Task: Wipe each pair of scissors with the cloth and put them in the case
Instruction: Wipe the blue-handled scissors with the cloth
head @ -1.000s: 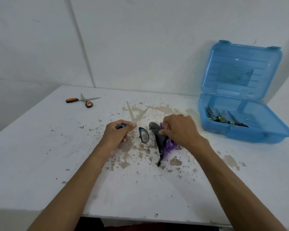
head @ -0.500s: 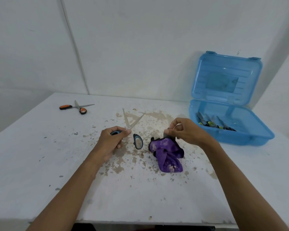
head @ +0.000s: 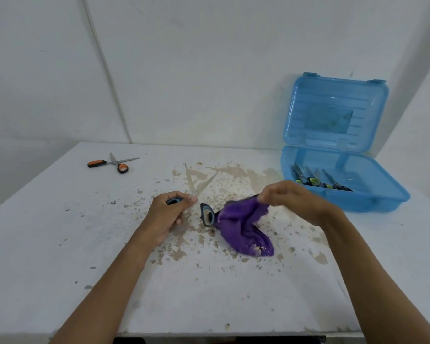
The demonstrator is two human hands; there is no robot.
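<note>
My left hand (head: 168, 211) grips one blue-and-black handle of a pair of scissors (head: 199, 187) lying spread open on the table, blades pointing away from me. The other handle loop (head: 207, 214) lies free beside the purple cloth (head: 243, 227). My right hand (head: 291, 198) pinches the upper edge of the cloth and lifts it while its lower end rests on the table. An open blue plastic case (head: 343, 197) stands at the right and holds several scissors (head: 318, 181) with green-and-black handles.
An orange-handled pair of scissors (head: 114, 164) lies at the far left of the white table (head: 60, 244), whose paint is chipped around the middle. The case lid (head: 333, 112) leans up against the white wall. The table's front edge is just below my forearms.
My right hand has lifted and pulled the cloth's edge up and to the right, unfolding it. My left hand has stayed on the scissors handle. The camera has tilted slightly.
</note>
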